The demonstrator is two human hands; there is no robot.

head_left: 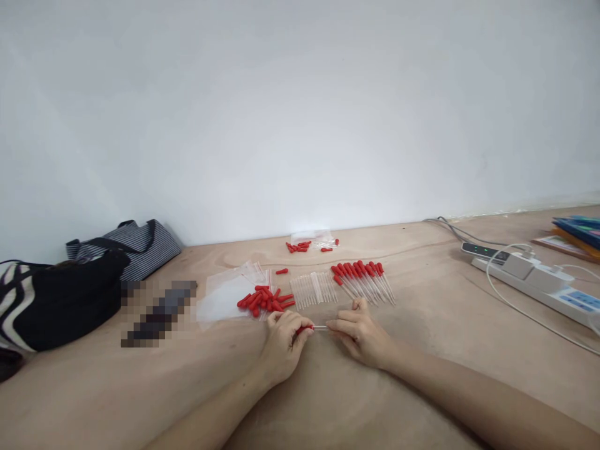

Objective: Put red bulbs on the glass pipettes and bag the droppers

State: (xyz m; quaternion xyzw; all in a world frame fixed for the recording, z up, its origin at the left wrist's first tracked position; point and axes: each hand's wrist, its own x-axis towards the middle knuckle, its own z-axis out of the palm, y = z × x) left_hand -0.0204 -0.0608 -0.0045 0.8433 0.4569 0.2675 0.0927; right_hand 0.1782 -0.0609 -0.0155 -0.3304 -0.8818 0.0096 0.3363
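My left hand (285, 342) pinches a red rubber dropper bulb (305, 328) between thumb and fingers. Out of the bulb's open end runs a thin clear glass tube (320, 327), and my right hand (360, 334) grips its other end. How deep the tube sits in the bulb is hidden by my fingers. Beyond my left hand lies a heap of loose red bulbs (262, 301) on clear plastic zip bags (218, 294). Bare glass tubes (307, 291) lie side by side in the middle. To their right rests a row of droppers (368, 281) with red bulbs fitted.
Near the wall are more red bulbs (299, 247) and a clear bag (312, 237). On the right stand a white power strip (534, 284) with cables and some folders (579, 231). A striped bag (140, 250) and a black bag (70, 300) occupy the left.
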